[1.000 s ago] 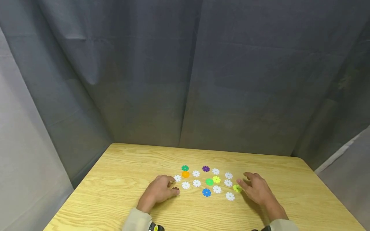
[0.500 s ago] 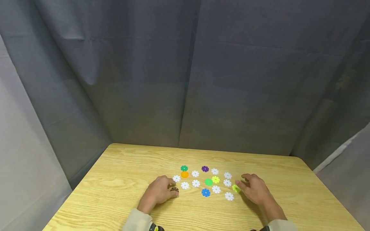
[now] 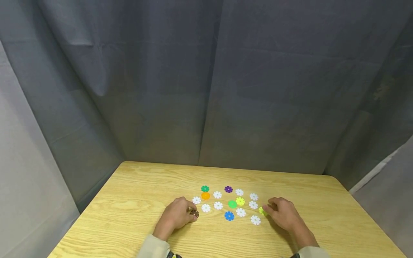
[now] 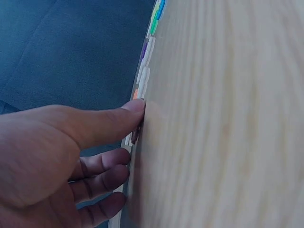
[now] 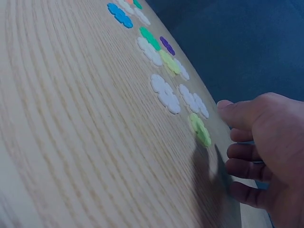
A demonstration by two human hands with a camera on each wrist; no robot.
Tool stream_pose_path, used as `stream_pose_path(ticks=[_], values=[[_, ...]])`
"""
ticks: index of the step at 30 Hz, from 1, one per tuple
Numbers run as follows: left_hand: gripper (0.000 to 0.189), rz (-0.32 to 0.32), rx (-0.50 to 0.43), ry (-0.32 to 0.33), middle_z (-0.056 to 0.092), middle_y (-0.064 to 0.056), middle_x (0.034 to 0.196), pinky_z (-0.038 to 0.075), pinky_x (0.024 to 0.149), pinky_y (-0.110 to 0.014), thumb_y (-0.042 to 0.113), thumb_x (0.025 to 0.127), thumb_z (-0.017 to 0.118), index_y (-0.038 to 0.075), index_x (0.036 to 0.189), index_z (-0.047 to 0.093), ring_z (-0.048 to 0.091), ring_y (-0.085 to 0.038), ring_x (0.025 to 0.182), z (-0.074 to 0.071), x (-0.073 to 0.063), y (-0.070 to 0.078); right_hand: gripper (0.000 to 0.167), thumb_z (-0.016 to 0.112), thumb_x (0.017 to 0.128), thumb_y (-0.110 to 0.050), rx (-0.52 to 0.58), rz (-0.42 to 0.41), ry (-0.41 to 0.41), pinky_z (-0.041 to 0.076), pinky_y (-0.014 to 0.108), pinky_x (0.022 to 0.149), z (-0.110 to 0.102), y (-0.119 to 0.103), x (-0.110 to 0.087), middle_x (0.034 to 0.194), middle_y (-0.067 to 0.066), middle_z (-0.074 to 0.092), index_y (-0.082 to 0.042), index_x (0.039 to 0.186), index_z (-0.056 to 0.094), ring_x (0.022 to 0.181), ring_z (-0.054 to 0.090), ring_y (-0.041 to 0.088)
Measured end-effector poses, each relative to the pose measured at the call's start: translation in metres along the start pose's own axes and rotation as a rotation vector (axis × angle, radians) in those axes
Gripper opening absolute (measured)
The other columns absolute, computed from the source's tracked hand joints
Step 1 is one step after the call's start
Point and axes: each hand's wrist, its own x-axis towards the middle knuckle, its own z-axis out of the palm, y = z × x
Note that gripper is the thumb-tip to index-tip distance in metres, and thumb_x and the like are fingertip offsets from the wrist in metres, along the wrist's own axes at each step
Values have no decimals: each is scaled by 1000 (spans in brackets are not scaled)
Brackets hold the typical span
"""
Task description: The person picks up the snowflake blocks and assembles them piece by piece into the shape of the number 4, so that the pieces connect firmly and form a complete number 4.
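Notched plastic snowflake discs lie flat on the wooden table (image 3: 129, 200). At their left end my left hand (image 3: 178, 214) has thumb and index finger round a brown snowflake disc (image 3: 195, 213). The left wrist view shows the thumb (image 4: 133, 108) right on that brown disc (image 4: 136, 134), the other fingers loosely bent; the index finger is hidden. My right hand (image 3: 284, 215) hovers at the right end, nearest a yellow-green disc (image 3: 262, 211). In the right wrist view this disc (image 5: 200, 130) lies apart from the loosely bent fingers, with nothing held.
Between the hands lie several white discs (image 3: 218, 205), a blue disc (image 3: 229, 216), a bright green disc (image 3: 232, 204) and a yellow disc (image 3: 240, 201). Further back are a purple disc (image 3: 228, 189), a dark green one and an orange disc (image 3: 205, 196). Grey curtains (image 3: 161, 107) surround the table.
My left thumb and index finger have drawn in round the brown disc. The right hand has lowered slightly, its fingers bending in closer over the yellow-green disc. The other discs keep their places.
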Motion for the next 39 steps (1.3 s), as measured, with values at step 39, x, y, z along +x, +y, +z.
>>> stream_pose_path(ticks=[39], values=[[21,18,-167,-66,64,2,94,53,79,-35,10,80,84,10,98,73,60,-16,88,2,3,-4,25,78,87,-17,-23,77,-56,49,40,69,10,-3,10,85,3,57,2,97,65,77,53,19]])
